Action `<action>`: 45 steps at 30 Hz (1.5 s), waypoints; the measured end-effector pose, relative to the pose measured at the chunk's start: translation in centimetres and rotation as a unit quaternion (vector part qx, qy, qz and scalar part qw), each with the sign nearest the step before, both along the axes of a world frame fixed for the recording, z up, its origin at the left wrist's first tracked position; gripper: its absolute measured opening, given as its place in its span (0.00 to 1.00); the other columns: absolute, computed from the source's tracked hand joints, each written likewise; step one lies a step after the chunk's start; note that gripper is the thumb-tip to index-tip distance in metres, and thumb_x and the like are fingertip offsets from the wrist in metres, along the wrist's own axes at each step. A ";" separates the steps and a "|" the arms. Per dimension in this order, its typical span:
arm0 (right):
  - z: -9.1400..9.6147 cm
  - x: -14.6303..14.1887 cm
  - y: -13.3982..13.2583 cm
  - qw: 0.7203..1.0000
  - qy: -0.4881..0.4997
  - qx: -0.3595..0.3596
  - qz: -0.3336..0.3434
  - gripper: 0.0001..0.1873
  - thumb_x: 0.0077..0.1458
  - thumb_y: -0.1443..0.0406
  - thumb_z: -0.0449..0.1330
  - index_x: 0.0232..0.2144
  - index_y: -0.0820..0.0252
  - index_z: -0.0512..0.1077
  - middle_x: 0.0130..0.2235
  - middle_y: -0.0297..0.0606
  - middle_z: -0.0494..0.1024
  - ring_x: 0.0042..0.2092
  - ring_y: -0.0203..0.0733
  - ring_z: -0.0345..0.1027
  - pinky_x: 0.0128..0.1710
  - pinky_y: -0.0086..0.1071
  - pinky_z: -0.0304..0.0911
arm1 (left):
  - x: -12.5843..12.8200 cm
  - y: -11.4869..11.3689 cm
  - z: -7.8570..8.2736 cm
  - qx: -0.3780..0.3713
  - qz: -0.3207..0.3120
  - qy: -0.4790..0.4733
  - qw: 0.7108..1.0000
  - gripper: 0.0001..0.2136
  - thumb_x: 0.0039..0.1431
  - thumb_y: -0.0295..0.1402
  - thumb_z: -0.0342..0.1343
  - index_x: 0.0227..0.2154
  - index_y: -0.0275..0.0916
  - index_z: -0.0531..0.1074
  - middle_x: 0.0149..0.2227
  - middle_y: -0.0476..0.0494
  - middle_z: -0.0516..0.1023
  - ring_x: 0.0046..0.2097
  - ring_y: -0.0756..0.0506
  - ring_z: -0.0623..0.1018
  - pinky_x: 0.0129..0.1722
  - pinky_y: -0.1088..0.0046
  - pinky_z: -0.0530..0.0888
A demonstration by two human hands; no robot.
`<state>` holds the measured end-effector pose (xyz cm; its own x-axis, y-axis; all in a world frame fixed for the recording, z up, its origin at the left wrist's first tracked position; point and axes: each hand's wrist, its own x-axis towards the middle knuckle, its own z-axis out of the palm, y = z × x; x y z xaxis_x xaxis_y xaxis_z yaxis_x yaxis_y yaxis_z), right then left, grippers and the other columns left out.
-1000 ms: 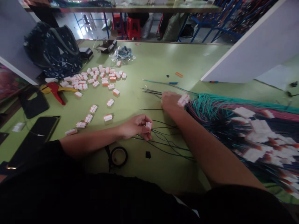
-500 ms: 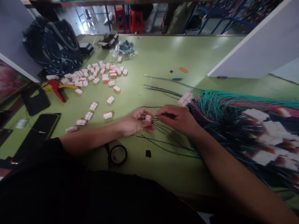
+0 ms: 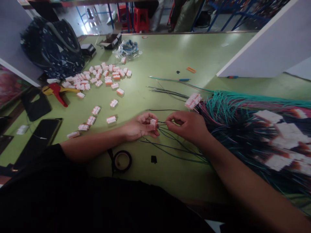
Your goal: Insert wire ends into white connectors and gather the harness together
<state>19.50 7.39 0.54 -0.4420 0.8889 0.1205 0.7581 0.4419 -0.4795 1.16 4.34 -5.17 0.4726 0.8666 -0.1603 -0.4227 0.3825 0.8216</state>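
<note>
My left hand point(image 3: 138, 126) is closed on a small white and orange wire connector point(image 3: 153, 124), held between thumb and fingers over the green table. Several dark wires run from the connector's right side. My right hand point(image 3: 188, 125) is just right of it, thumb and forefinger pinched on a thin dark wire point(image 3: 162, 123) that leads to the connector. Whether the wire's tip is inside the connector is too small to tell. Loose dark and green wires point(image 3: 179, 150) pass below the right hand. Another white and orange connector block point(image 3: 193, 101) lies above that hand.
A pile of connectors point(image 3: 82, 79) lies at the left beside red and yellow wire strippers point(image 3: 58, 92). Black tape point(image 3: 130, 161) and a phone point(image 3: 39, 142) are nearer. Wire bundles point(image 3: 233, 100) with finished-looking white blocks point(image 3: 289, 132) fill the right. A backpack point(image 3: 53, 48) stands behind.
My right hand has drawn slightly right, away from the connector, leaving a wider gap with wire showing. The left hand keeps its hold; the whole view has shifted slightly.
</note>
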 end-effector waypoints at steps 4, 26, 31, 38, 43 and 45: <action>-0.1 -0.1 -0.1 0.999 -0.031 0.043 0.007 0.11 0.43 0.62 0.53 0.21 0.60 0.73 0.17 0.32 0.66 0.22 0.31 0.55 0.24 0.28 0.46 | 0.1 0.0 -0.1 -0.005 0.002 0.006 1.000 0.10 0.50 0.22 0.56 0.34 0.35 0.62 0.27 0.50 0.72 0.29 0.51 0.77 0.31 0.72 0.74; -1.4 -1.3 -0.5 0.992 0.077 -0.100 0.018 0.10 0.45 0.63 0.51 0.16 0.61 0.63 0.18 0.29 0.61 0.23 0.30 0.51 0.25 0.28 0.46 | 0.8 -0.7 1.1 0.001 0.047 0.087 0.995 0.10 0.51 0.26 0.56 0.34 0.35 0.61 0.28 0.50 0.72 0.28 0.51 0.76 0.29 0.73 0.72; -1.3 -1.2 -0.5 0.993 0.063 -0.092 0.047 0.11 0.45 0.62 0.52 0.18 0.61 0.67 0.18 0.30 0.64 0.23 0.31 0.52 0.25 0.28 0.45 | 0.8 -0.7 1.1 0.000 0.045 0.090 0.995 0.10 0.50 0.26 0.57 0.34 0.35 0.61 0.28 0.51 0.72 0.27 0.51 0.76 0.28 0.74 0.72; -1.5 -1.4 -0.1 0.993 0.031 -0.098 0.063 0.13 0.49 0.61 0.51 0.18 0.61 0.67 0.20 0.31 0.66 0.24 0.33 0.56 0.25 0.28 0.48 | 0.8 -0.9 1.4 0.003 0.044 0.116 0.992 0.08 0.51 0.24 0.55 0.33 0.35 0.62 0.27 0.51 0.71 0.26 0.52 0.75 0.29 0.73 0.71; -1.6 -1.2 1.7 0.997 -0.072 -0.006 -0.003 0.15 0.54 0.67 0.46 0.37 0.66 0.71 0.41 0.50 0.74 0.43 0.45 0.65 0.40 0.35 0.58 | 1.0 -0.9 1.6 -0.001 0.028 0.106 0.994 0.10 0.49 0.27 0.58 0.31 0.35 0.62 0.24 0.53 0.70 0.26 0.51 0.75 0.29 0.72 0.72; -1.7 -1.0 3.1 0.984 -0.129 0.088 -0.080 0.21 0.53 0.72 0.44 0.48 0.71 0.66 0.52 0.58 0.67 0.52 0.51 0.60 0.48 0.40 0.54 | 1.0 -0.9 1.7 0.005 0.025 0.106 0.994 0.10 0.49 0.28 0.59 0.31 0.35 0.62 0.24 0.53 0.69 0.26 0.51 0.75 0.29 0.72 0.72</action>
